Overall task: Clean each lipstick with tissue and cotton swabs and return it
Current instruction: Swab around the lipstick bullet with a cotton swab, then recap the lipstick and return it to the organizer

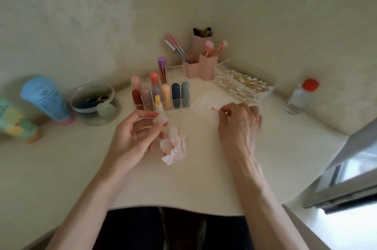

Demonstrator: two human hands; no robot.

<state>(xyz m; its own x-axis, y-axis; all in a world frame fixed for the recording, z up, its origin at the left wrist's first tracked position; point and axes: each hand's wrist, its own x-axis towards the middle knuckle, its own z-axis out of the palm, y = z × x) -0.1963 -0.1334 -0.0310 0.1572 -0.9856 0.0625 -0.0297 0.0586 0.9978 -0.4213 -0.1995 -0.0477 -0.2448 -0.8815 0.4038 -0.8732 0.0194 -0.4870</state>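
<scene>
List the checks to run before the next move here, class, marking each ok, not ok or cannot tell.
1. Right hand pinches the thin cotton swab: ok.
2. Its tip clean: not ok, stained red.
3. Left hand holds the pale translucent lipstick piece: ok.
4. That piece fully clean: cannot tell.
5. Clear plastic box of fresh cotton swabs stocked: ok.
6. Crumpled white tissue has unstained areas: ok.
</scene>
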